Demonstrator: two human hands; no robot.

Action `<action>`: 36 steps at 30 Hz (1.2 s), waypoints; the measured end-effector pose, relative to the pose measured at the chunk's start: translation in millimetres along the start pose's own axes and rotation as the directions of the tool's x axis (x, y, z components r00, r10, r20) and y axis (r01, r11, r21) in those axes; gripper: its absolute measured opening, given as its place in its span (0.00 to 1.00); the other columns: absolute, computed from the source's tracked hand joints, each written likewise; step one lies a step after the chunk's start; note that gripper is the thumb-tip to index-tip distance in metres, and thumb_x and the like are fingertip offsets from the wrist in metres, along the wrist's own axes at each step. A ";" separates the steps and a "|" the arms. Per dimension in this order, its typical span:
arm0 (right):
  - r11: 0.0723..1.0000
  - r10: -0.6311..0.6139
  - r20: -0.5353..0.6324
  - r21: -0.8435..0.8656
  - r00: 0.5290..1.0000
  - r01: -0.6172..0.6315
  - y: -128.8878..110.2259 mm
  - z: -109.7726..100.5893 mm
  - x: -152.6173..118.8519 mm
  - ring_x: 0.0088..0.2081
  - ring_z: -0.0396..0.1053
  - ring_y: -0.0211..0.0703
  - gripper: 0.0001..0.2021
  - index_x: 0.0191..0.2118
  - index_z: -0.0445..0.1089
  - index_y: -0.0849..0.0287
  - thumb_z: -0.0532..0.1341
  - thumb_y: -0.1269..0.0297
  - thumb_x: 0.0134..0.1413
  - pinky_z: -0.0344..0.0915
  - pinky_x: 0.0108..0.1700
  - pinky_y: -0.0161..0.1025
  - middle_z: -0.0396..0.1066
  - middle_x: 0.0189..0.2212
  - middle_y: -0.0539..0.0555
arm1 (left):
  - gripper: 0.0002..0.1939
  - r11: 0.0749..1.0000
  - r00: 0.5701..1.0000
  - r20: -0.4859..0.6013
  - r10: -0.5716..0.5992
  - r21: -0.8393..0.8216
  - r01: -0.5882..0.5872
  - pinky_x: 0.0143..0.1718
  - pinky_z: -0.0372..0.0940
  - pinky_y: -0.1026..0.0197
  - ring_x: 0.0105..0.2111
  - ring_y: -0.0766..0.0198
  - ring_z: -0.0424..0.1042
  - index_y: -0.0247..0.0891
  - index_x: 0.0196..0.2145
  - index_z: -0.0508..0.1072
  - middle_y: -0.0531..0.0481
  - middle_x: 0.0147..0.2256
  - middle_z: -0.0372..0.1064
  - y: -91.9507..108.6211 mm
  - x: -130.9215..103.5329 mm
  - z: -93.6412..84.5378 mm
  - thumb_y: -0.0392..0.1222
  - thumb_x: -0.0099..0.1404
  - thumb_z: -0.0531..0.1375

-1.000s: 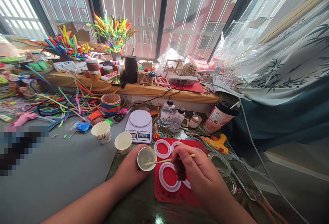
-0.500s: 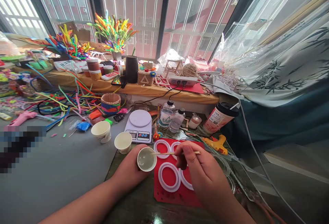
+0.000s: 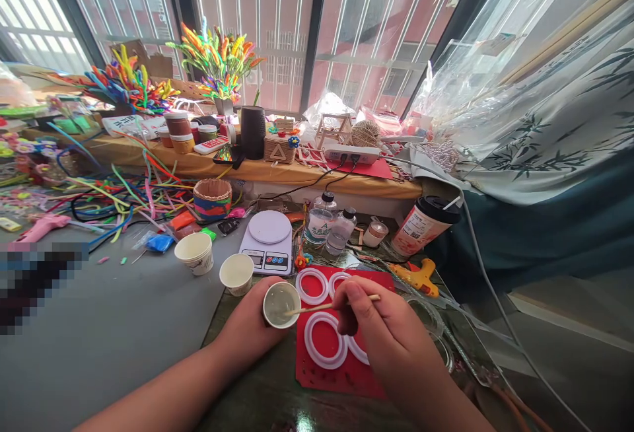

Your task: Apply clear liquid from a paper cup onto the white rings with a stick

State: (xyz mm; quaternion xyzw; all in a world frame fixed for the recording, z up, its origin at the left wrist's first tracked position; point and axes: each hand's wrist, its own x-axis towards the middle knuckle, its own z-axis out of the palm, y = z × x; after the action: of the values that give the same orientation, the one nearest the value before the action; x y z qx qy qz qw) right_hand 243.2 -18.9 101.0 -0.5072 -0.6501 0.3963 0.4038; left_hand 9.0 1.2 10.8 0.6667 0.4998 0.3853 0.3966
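Observation:
My left hand (image 3: 252,320) is wrapped round a small paper cup (image 3: 281,306) with a clear, slightly cloudy liquid in it. Between the thumb and fingers of my right hand (image 3: 379,326) is a thin wooden stick (image 3: 321,308), its far end dipped in that liquid. Below and beside my right hand, white ring-shaped molds (image 3: 325,341) lie on a red sheet (image 3: 341,380); the hand partly covers them. Just behind the held cup stands another paper cup (image 3: 236,275).
Stacked paper cups (image 3: 194,253) and a kitchen scale (image 3: 266,242) stand behind my left hand. Further right are two clear bottles (image 3: 341,230), a lidded drink cup (image 3: 424,224) and a yellow glue gun (image 3: 419,278). Pipe cleaners (image 3: 119,197) cover the back left.
The stick has tilted, its tip now lower in the cup and nearer the front. My right hand has shifted slightly; my left hand still holds the cup in nearly the same place.

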 end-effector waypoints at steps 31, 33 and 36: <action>0.828 0.214 -0.402 0.559 0.890 0.053 0.0 -18.9 14.7 0.20 0.65 0.40 0.19 0.24 0.73 0.56 0.67 0.52 0.63 0.64 0.23 0.35 0.65 0.17 0.50 | 0.28 0.998 0.995 -0.084 -0.055 -0.041 0.051 0.58 0.76 0.46 0.54 0.44 0.81 0.42 0.54 0.77 0.43 0.53 0.82 -2.2 -1.2 -2.4 0.35 0.54 0.71; 0.844 0.171 -0.422 0.529 0.890 0.089 -5.6 -21.9 5.7 0.21 0.67 0.41 0.19 0.24 0.74 0.55 0.64 0.55 0.67 0.64 0.23 0.36 0.66 0.18 0.51 | 0.28 0.998 0.995 -0.079 -0.062 -0.030 0.059 0.57 0.77 0.46 0.54 0.44 0.81 0.42 0.54 0.77 0.43 0.53 0.82 -0.9 -1.0 -3.2 0.36 0.55 0.71; 0.858 0.125 -0.429 0.500 0.894 0.120 -5.5 -27.0 -1.5 0.22 0.67 0.43 0.20 0.26 0.75 0.54 0.61 0.55 0.71 0.64 0.24 0.38 0.67 0.19 0.52 | 0.27 0.998 0.996 -0.058 -0.063 -0.006 0.063 0.55 0.78 0.48 0.55 0.44 0.81 0.43 0.54 0.77 0.44 0.53 0.83 2.9 -0.6 -4.6 0.36 0.55 0.71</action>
State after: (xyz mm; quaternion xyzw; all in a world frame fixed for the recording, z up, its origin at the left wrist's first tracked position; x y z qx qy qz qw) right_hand 266.6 -18.5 115.6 -0.4590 -0.4093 0.4284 0.6620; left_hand 5.7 0.7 15.2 0.6381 0.5311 0.3932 0.3952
